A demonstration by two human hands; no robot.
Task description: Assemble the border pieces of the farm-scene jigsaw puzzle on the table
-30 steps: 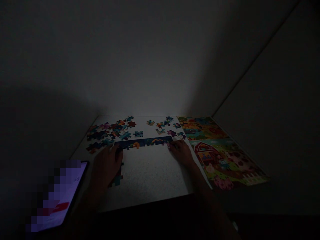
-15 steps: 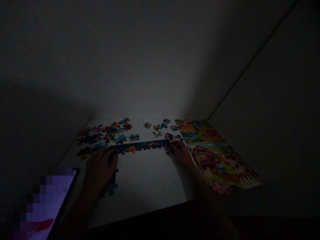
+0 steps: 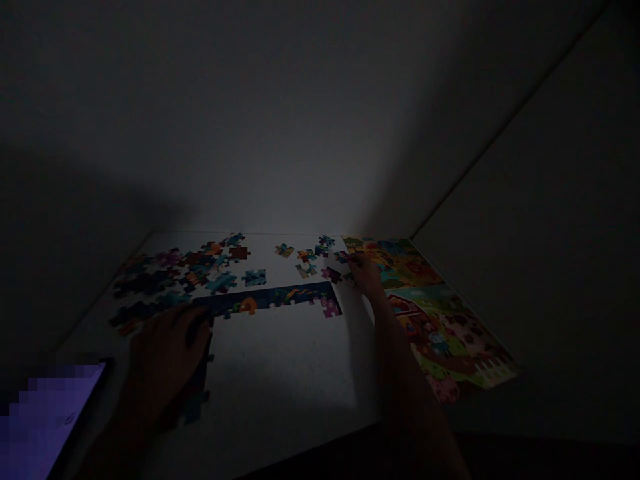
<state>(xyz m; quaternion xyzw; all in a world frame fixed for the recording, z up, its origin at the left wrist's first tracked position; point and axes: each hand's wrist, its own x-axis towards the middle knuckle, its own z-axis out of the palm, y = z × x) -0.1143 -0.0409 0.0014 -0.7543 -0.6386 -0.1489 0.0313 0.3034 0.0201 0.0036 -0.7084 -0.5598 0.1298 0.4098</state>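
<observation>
In dim light a dark blue strip of joined puzzle pieces [image 3: 280, 298] lies across a white table [image 3: 280, 373]. My left hand [image 3: 167, 353] rests flat at the strip's left end, fingers spread over some joined pieces. My right hand [image 3: 366, 275] is stretched out past the strip's right end, its fingertips on small loose pieces [image 3: 333, 273] near a colourful farm picture sheet [image 3: 435, 320]. Whether it pinches a piece is hidden in the dark.
A heap of loose puzzle pieces [image 3: 190, 267] spreads over the table's back left. A few more pieces [image 3: 305, 257] lie at the back middle. A lit screen [image 3: 45, 417] glows at the lower left. Walls close in behind and to the right.
My right hand left the strip's right end and reached back toward the loose pieces by the picture sheet. The view shifted, so everything slid left. My left hand stayed at the strip's left end.
</observation>
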